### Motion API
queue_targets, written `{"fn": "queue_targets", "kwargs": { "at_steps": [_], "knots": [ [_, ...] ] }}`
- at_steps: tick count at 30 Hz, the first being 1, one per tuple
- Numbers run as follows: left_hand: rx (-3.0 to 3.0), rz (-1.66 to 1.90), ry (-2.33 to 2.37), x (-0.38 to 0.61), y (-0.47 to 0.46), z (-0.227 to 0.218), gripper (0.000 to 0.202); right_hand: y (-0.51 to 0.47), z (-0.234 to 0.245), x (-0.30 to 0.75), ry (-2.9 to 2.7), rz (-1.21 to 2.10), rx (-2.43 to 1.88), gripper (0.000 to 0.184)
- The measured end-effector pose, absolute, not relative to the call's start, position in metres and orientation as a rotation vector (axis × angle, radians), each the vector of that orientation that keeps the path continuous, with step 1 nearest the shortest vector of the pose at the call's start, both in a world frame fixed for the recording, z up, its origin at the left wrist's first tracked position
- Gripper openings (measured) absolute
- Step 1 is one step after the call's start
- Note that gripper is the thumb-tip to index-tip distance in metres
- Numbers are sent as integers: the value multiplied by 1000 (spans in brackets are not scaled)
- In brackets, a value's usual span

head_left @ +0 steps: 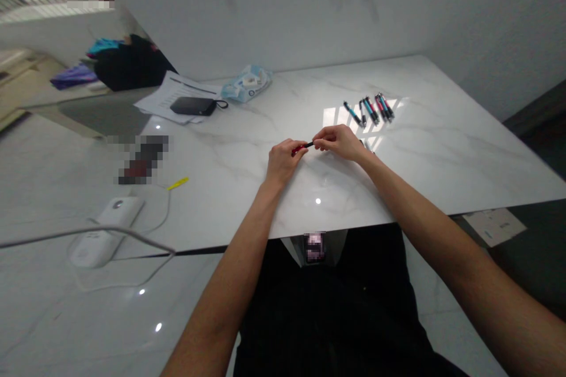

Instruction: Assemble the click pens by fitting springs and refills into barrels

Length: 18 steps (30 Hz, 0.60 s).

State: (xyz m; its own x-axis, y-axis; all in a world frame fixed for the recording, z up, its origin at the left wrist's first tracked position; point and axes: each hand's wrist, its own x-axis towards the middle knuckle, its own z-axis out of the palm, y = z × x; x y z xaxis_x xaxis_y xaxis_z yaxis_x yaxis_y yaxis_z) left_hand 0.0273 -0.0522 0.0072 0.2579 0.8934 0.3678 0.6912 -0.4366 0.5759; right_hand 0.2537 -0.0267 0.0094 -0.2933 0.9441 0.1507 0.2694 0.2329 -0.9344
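Over the white marble table (442,147) both my hands hold one red and black pen (303,146) between them. My left hand (283,162) is closed round its red end. My right hand (338,141) pinches the black end. Most of the pen is hidden inside my fingers. Several more pens (369,110), teal and red with black grips, lie side by side beyond my right hand. Just behind my right wrist a small pen part (368,146) lies on the table, partly hidden.
At the back left lie papers (170,97) with a black pouch (193,106) on them, and a plastic packet (246,83). A small yellow piece (178,183) lies left of my hands. A white power strip (106,231) with cables sits on the floor.
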Motion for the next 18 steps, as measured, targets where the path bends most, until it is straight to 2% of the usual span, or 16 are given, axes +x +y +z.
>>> {"fn": "queue_targets", "kwargs": {
  "at_steps": [3,12,18],
  "knots": [
    [2232,971,1474,28,-53,8,19,-29,11,253,-1788,1013,-1193,41],
    [2223,981,1484,27,-52,9,20,-26,10,259,-1750,1062,-1129,32],
    [2220,976,1474,27,-53,9,19,-28,13,259,-1833,934,-1144,32]
  ]
}}
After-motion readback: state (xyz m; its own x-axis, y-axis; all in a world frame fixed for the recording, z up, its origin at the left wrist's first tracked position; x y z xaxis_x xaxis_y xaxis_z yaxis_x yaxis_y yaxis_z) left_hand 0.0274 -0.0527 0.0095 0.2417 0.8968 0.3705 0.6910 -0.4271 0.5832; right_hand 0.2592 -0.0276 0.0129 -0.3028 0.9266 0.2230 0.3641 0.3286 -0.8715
